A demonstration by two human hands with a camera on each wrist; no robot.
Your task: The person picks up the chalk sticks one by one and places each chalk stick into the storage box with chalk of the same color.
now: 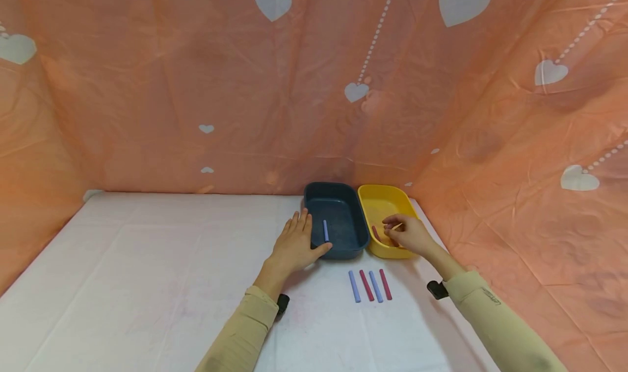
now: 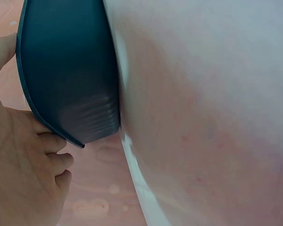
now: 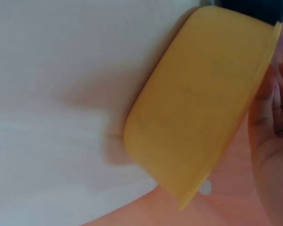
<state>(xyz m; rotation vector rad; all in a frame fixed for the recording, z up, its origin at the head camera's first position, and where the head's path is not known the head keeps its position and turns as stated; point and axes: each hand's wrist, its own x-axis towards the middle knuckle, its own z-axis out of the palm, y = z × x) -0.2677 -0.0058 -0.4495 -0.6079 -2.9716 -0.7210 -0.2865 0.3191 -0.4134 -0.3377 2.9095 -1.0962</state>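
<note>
My left hand (image 1: 293,247) rests with fingers spread on the near left rim of a dark blue tray (image 1: 343,246); the left wrist view shows its thumb and fingers at the rim. One lavender chalk-like stick (image 1: 326,231) lies inside that tray. Over the yellow tray (image 1: 365,197) hovers my right hand (image 1: 412,234), fingers loosely bent, with nothing visible between them. Beneath it a red stick (image 1: 375,233) lies in the yellow tray, and another reddish piece is partly hidden by the hand. In the right wrist view the fingertips are hidden behind the yellow rim.
In front of the trays several sticks lie in a row: a lavender stick (image 1: 354,286), a red stick (image 1: 366,285), another lavender one and another red one. A white cloth (image 1: 147,274) covers the table. An orange curtain (image 1: 235,88) with hearts hangs behind and at the sides.
</note>
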